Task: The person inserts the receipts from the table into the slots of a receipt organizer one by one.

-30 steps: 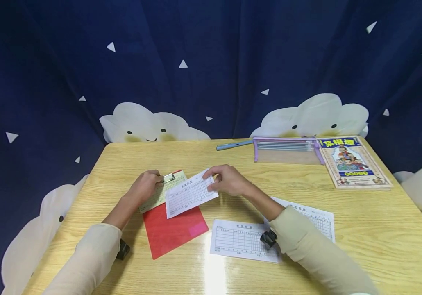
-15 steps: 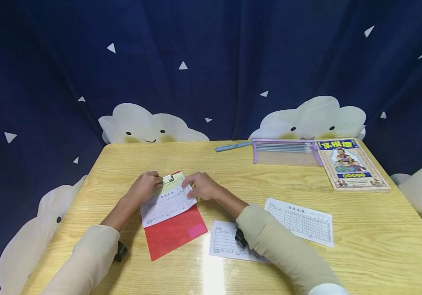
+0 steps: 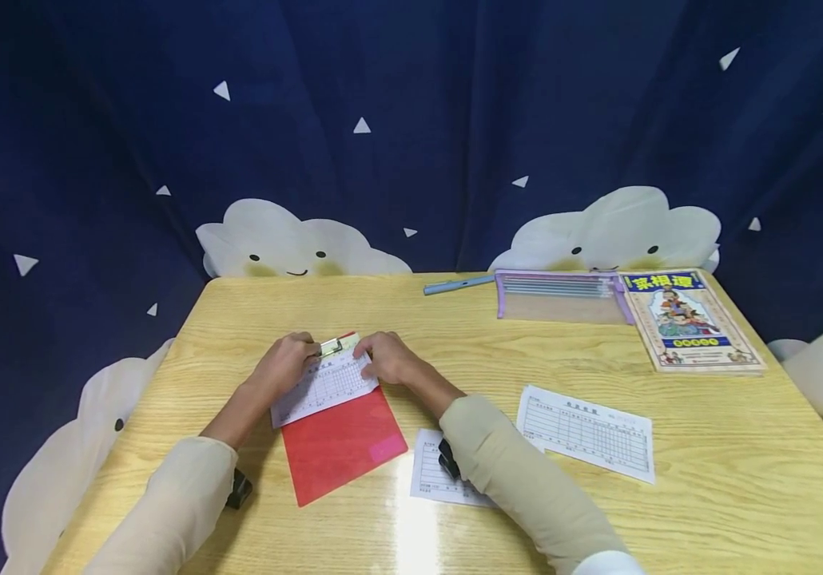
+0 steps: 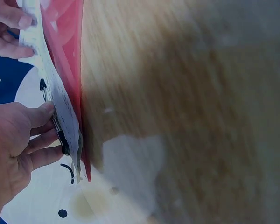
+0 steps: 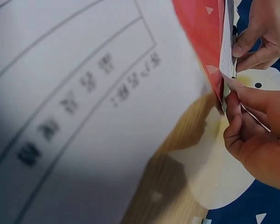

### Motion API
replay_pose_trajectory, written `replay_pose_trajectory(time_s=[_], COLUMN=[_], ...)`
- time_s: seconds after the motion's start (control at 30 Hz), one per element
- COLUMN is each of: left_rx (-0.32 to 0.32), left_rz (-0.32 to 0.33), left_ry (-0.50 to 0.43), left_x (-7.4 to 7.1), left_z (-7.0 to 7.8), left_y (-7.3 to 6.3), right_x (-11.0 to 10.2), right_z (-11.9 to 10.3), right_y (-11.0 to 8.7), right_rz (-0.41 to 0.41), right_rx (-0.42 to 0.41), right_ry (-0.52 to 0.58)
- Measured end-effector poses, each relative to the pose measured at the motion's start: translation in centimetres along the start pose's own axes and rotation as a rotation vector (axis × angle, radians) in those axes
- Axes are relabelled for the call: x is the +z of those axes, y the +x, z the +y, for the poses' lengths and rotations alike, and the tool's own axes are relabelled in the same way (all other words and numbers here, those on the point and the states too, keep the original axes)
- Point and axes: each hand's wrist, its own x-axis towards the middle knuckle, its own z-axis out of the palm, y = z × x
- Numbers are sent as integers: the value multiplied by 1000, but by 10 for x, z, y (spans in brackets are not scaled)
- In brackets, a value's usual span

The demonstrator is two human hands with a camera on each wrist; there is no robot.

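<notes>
Clip (image 3: 331,346) pinched by left hand (image 3: 288,359), form (image 3: 328,388) by right hand (image 3: 387,358)

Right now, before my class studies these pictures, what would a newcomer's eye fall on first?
Probably the bright red sheet left of centre on the table, where the left hand grips a metal clip and the right hand pinches a printed white slip. Next, the dark blue curtain behind, with its smiling white clouds, and the colourful book at the table's far right.

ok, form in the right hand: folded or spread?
Spread: in the head view the form extends over the red folder, printed grid showing, the right hand pinching one edge.
</notes>
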Motion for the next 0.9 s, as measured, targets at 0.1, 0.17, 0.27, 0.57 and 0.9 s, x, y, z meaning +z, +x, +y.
replay_pose_trajectory(time_s=[0.1, 0.17, 0.27, 0.57, 0.9], left_rx=[0, 4, 14, 49, 66], left_rz=[0, -1, -1, -4, 17], left_ry=[0, 6, 21, 70, 105], left_x=[0, -1, -1, 0, 2], left_z=[0, 0, 0, 1, 0], left_y=[0, 0, -1, -1, -1], right_x=[1, 1, 5, 1, 0], right_z=[-1, -3, 1, -6, -9], right_y=[1, 2, 12, 13, 14], right_rz=[5, 11, 15, -9, -11], right_rx=[-4, -18, -34, 54, 89], right_ry=[-13, -39, -77, -61, -95])
